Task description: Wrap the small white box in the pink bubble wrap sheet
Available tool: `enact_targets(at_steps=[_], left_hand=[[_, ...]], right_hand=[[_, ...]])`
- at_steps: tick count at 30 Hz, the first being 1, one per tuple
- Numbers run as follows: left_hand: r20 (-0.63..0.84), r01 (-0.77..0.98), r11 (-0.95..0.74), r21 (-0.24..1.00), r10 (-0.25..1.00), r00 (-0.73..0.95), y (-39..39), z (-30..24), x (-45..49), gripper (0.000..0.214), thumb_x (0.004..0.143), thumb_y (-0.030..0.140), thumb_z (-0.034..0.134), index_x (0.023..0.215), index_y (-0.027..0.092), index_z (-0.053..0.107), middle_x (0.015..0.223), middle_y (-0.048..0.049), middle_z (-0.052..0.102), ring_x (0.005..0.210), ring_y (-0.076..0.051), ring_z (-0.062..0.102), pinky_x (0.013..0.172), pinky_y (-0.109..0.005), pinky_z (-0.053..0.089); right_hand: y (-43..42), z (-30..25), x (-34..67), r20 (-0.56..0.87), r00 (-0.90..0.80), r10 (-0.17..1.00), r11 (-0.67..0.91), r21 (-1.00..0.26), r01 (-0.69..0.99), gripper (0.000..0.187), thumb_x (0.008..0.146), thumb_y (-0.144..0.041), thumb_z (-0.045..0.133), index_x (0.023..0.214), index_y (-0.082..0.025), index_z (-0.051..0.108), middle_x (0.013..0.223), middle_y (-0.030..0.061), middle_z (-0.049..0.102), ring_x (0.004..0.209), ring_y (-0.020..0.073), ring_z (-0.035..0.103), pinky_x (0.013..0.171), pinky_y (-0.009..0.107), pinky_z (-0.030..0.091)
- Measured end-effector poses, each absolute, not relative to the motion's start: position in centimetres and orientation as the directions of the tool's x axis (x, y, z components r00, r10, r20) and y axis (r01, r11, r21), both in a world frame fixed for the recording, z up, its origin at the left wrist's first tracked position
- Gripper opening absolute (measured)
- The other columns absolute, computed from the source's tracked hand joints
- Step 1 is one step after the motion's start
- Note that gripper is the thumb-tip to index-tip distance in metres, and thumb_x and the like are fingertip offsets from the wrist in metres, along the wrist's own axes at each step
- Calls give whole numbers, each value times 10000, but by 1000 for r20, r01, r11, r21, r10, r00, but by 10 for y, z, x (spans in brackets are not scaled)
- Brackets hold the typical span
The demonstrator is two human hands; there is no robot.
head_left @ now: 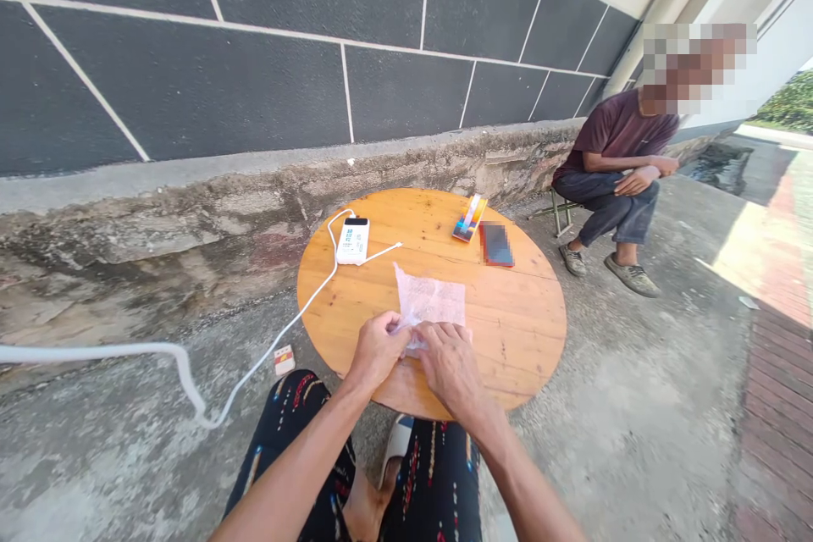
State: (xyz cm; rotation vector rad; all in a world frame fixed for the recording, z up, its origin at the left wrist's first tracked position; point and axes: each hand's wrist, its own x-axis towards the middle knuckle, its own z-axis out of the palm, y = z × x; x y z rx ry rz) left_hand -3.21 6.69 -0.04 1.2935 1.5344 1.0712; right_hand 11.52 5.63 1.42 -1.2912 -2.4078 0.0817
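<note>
A thin, translucent pinkish-white sheet, like a plastic wrapping, lies crumpled on the round wooden table. Its far corner rises to a point at the left. My left hand is closed, with thumb and fingers pinching the near left edge of the sheet. Over the near edge rests my right hand, its fingers bent and pressed together on the sheet beside the left fingertips. The fingertips of both hands meet there, and part of the sheet is hidden beneath them.
A white power bank with a white cable lies at the table's left. A phone and a colourful box-like item lie at the back right. A small packet is on the ground. Another person sits at right.
</note>
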Motion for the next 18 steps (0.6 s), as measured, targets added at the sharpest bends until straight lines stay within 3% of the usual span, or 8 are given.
enact_targets(at_steps=[4, 8, 18], left_hand=[[-2, 365, 9, 931, 1000, -20, 57, 9, -34, 139, 706, 212, 578, 798, 153, 664, 649, 26, 605, 566, -102, 522, 548, -197, 407], [80, 480, -93, 872, 996, 48, 51, 13, -37, 285, 711, 102, 524, 941, 155, 684, 827, -23, 644, 696, -125, 568, 666, -223, 449], [276, 675, -359, 645, 933, 232, 48, 9, -36, 271, 854, 122, 456, 947, 200, 698, 888, -51, 608, 843, -162, 595, 757, -266, 470]], right_hand=[[56, 15, 116, 325, -451, 831, 543, -300, 784, 314, 854, -114, 511, 1161, -177, 523, 1095, 90, 642, 985, 242, 533, 865, 372, 372], [57, 10, 116, 324, -412, 852, 511, -338, 791, 405, 843, -122, 526, 1244, -154, 481, 1125, 113, 628, 979, 256, 532, 842, 377, 416], [59, 6, 118, 363, -394, 845, 519, -374, 769, 473, 817, -114, 523, 1281, -153, 438, 1185, 127, 603, 1047, 261, 548, 884, 413, 452]])
